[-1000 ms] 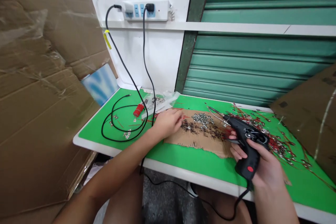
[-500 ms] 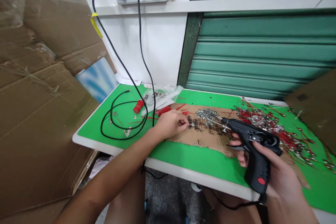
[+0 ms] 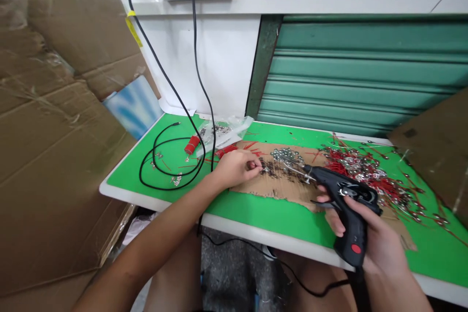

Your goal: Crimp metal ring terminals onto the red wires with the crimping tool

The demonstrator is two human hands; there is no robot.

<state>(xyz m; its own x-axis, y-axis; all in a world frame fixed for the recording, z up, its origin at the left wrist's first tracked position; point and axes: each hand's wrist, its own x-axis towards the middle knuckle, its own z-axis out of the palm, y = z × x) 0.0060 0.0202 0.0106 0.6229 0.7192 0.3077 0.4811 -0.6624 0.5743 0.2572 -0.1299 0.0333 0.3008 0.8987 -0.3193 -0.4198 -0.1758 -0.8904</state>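
Observation:
My right hand (image 3: 380,234) is wrapped round the grip of a black pistol-shaped soldering gun (image 3: 340,195), thumb on its side. Its thin metal nozzle points left, low over the scorched cardboard sheet (image 3: 263,193). At the sheet's left part my left hand (image 3: 239,168) has thumb and fingertips pinched together; what they hold is too small to make out. A small silvery metal piece (image 3: 265,169) lies right by those fingertips. Behind the nozzle sits a pile of small metal parts (image 3: 287,156). Red wires (image 3: 227,150) lie behind my left hand.
A large heap of red wires with metal ends (image 3: 358,170) covers the right of the green table (image 3: 248,214). At the left are a coiled black cable (image 3: 141,175), a red wire bundle (image 3: 192,144) and a plastic bag (image 3: 234,131). Cardboard boxes (image 3: 47,156) flank the table.
The soldering gun and my right hand have shifted slightly left, with the nozzle closer to my left fingertips. My left hand keeps its pinch. The view has moved a little.

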